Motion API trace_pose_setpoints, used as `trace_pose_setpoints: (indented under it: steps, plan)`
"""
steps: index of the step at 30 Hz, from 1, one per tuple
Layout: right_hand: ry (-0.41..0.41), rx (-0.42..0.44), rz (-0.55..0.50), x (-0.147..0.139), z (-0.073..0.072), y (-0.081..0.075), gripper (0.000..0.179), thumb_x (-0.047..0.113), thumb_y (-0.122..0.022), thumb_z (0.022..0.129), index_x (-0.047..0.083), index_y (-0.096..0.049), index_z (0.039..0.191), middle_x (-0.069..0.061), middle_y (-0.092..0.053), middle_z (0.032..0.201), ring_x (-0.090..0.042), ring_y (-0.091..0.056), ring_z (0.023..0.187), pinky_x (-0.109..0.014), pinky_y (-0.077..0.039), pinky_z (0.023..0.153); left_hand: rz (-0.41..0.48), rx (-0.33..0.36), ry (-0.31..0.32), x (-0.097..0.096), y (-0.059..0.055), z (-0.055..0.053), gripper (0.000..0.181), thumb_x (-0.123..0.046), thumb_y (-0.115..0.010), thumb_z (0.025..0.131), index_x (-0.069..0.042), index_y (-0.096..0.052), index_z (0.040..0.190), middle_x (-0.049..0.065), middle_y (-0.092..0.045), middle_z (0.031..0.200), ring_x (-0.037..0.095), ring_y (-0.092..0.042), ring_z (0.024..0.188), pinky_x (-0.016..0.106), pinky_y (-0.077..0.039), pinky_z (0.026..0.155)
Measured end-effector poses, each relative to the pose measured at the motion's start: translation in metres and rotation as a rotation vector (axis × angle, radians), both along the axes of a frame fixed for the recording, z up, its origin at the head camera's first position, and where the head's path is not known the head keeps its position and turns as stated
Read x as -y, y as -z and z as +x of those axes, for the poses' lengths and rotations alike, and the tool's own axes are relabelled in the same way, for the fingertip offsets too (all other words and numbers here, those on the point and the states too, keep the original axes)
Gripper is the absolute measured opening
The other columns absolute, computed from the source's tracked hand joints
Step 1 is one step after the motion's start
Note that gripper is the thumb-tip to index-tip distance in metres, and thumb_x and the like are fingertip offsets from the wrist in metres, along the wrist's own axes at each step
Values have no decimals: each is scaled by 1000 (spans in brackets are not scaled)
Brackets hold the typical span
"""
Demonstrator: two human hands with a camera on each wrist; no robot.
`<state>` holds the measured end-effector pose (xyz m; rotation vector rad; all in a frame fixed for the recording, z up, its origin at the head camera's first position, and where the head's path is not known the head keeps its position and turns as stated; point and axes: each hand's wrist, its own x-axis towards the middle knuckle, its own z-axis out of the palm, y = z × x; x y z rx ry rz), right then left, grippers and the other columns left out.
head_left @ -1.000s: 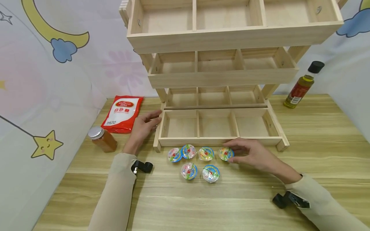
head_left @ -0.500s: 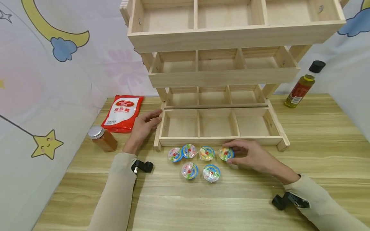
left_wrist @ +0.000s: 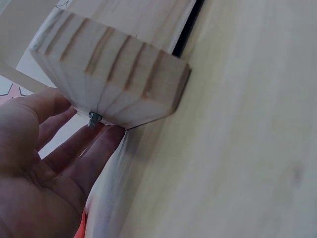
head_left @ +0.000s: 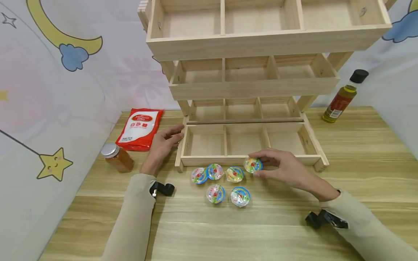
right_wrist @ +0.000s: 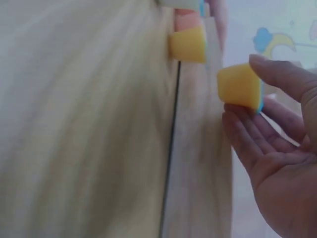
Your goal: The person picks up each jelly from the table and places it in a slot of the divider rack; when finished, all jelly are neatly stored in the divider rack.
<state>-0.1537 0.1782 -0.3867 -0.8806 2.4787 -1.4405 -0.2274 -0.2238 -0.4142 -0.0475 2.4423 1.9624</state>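
Observation:
My right hand (head_left: 287, 167) pinches a yellow jelly cup (right_wrist: 239, 87) between thumb and fingers. In the head view this cup is in front of the lowest tray's front board, and the right wrist view shows it raised off the table. Several other jelly cups (head_left: 234, 174) with printed lids stand on the table to its left. My left hand (head_left: 163, 145) rests its fingertips against the left side of the wooden rack (head_left: 251, 90). Up close in the left wrist view, those fingers (left_wrist: 101, 153) touch the rack's wooden end beside a small metal bolt (left_wrist: 94, 119).
On the left lie a red and white bag (head_left: 139, 129) and a jar (head_left: 117, 158) with a silver lid and brownish contents. A bottle (head_left: 343, 98) with a black cap stands at the right. The rack's tiered trays are divided into compartments.
My right hand has lifted the yellow jelly cup from the table and moved it slightly forward and left, toward the lowest tray. My left hand stays against the rack.

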Motion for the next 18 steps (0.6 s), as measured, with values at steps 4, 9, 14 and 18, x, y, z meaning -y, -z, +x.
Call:
trace_pose_setpoints:
  steps: [4, 9, 14, 18]
  plan:
    - [-3, 6, 17, 5, -4, -11, 47, 9, -86, 91, 4, -70, 136, -8, -72, 131, -21, -70, 113, -29, -57, 98, 4, -5, 4, 0, 0, 0, 42, -15, -69, 105, -5, -66, 145, 14, -66, 142, 22, -65, 117, 22, -60, 86]
    - [10, 19, 4, 14, -9, -21, 49, 13, -86, 92, 6, -70, 137, -6, -71, 133, -21, -69, 116, -30, -57, 99, 1, -12, 4, 0, 2, -1, 42, -15, -68, 105, -5, -65, 145, 15, -66, 142, 23, -65, 118, 22, -59, 87]
    - [-4, 25, -38, 26, -17, -25, 48, 8, -85, 92, 4, -69, 137, -9, -70, 133, -24, -69, 116, -33, -57, 99, -5, -16, 2, 0, 2, -1, 41, -15, -68, 105, -5, -66, 145, 14, -66, 142, 22, -65, 118, 21, -59, 87]
    - [-28, 24, -55, 37, -24, -29, 49, 7, -85, 91, 3, -69, 137, -9, -70, 134, -23, -70, 115, -35, -57, 99, -9, -15, -2, 0, 2, 0, 41, -15, -68, 105, -6, -66, 145, 14, -66, 142, 21, -65, 116, 21, -59, 87]
